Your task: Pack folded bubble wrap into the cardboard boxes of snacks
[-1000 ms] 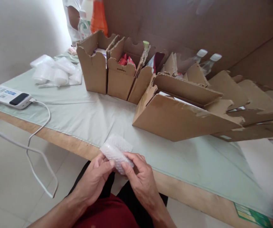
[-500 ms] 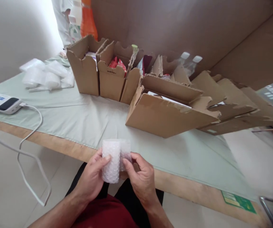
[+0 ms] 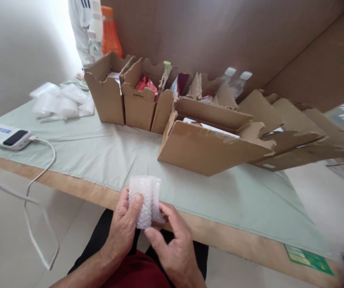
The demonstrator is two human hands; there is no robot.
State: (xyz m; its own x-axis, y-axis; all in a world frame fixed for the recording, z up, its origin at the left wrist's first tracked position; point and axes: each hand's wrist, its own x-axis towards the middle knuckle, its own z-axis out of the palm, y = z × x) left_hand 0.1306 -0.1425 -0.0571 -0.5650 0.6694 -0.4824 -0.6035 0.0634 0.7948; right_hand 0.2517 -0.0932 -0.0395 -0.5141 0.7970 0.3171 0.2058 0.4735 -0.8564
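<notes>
A small piece of bubble wrap (image 3: 141, 202), folded over with a loose flap on its right side, stands upright above the table's front edge. My left hand (image 3: 122, 226) grips it, thumb across the front and fingers behind. Close by on the right, my right hand (image 3: 176, 242) has its thumb spread away from the fingers. Its index fingertip touches the flap's right edge, and the other fingertips are partly hidden behind. Whether anything lies inside the wrap I cannot tell.
Several cardboard boxes (image 3: 213, 150) stand along the back of the cloth-covered table (image 3: 114, 156). Clear plastic packets (image 3: 59, 102) lie at the back left. A white power bank (image 3: 5, 136) with a white cable (image 3: 50, 162) sits at the left edge. An orange bottle (image 3: 111, 34) stands behind.
My right thumb has come off the bubble wrap and moved down, away from the fingers. The flap has drawn in closer to the main fold. My left hand keeps its grip.
</notes>
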